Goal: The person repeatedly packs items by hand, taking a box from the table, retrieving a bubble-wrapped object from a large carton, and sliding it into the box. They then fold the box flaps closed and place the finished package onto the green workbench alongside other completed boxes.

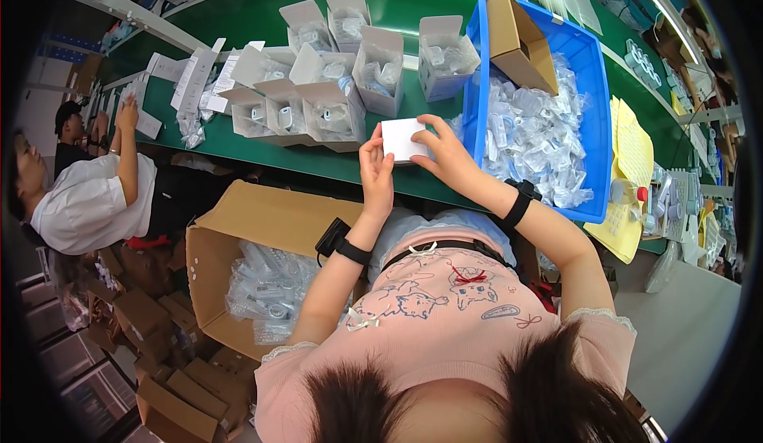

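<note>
A small white box is held between my two hands at the near edge of the green table. My left hand grips its left side, thumb and fingers closed against it. From the right, my right hand has its fingers bent over the top and right side of the same box. Its upper face looks flat and closed; the contents are hidden. Just beyond my hands stand several open white boxes with flaps raised, each with clear-wrapped white items inside. One more open box stands apart, beside the blue bin.
At the right, a blue bin holds many clear-bagged parts and a tilted brown carton. Yellow sheets lie beside it. Below left, a large cardboard box contains bubble-wrapped items. Another person works further left along the green table.
</note>
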`<state>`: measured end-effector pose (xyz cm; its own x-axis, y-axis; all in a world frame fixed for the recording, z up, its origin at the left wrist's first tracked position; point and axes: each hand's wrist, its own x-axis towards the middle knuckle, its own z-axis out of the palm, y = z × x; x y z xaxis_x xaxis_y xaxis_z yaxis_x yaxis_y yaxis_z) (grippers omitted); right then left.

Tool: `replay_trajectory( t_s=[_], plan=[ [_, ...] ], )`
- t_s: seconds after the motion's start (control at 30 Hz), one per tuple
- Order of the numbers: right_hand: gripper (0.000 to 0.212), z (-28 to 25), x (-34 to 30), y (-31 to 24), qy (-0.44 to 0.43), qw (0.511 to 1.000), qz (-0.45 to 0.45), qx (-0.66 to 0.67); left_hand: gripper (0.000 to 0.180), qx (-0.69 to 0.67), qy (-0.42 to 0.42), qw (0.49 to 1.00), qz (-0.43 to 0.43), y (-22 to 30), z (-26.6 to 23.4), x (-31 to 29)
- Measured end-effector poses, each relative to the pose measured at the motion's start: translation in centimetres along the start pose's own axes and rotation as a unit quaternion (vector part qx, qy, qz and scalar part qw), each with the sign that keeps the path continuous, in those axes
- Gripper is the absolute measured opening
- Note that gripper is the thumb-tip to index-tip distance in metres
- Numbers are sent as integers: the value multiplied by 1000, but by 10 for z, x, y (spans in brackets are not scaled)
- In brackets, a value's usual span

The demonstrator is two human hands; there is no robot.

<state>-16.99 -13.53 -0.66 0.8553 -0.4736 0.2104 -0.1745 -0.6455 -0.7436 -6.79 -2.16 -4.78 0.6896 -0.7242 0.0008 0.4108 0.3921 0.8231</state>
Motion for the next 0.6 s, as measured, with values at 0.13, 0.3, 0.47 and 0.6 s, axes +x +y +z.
replay_trajectory(
  t_s=[0.13, 0.3, 0.47, 0.6],
  plan=[
    [41, 0, 3, -3, -12, 999, -37, -37, 30, 8, -33, 999, 3, -8, -6, -1],
    [63, 5, -1, -1, -65, 988, -75, -120, 25, 49, -49, 998, 8, -7, -11, 3],
    [69, 3, 11, -3, -87, 983, -76, -144, 24, 195, -59, 978, 49, -7, -16, 4],
    [69, 3, 16, 3, -70, 991, -24, -107, 26, 355, 16, 928, 112, 25, -11, 3]
  ],
)
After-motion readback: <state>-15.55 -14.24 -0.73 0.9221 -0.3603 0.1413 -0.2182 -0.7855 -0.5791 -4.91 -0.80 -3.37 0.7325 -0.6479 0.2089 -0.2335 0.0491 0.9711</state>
